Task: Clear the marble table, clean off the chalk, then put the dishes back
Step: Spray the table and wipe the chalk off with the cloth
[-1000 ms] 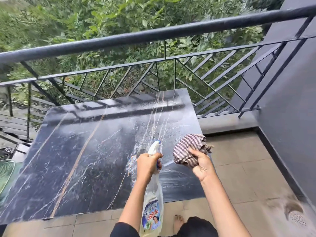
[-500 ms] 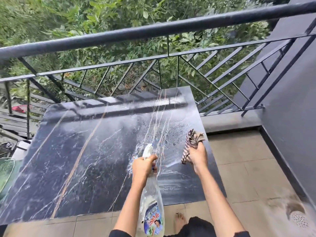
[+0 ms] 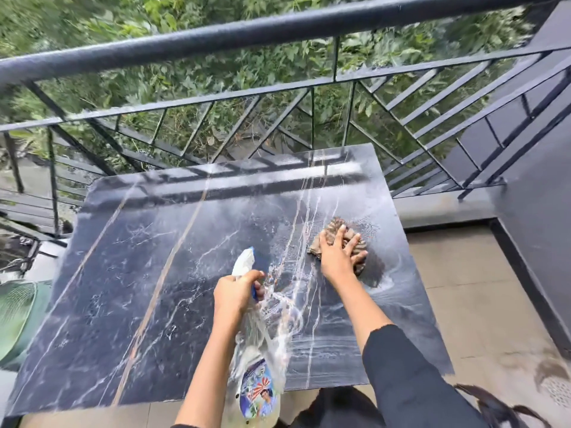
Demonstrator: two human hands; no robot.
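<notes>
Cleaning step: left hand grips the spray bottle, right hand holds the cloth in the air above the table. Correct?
Not quite. The cloth is not in the air: the head view shows the right hand pressing it flat on the table, fingers spread. The left hand does grip the spray bottle.

Readable text: none can be made out in this view.
Label: a colourful printed label [image 3: 258, 392] is carried low on the clear plastic spray bottle [image 3: 262, 341] with a white and blue trigger head.
Label content: blue, red and white picture shapes are shown; any lettering or brand name is too blurred to be read.
</notes>
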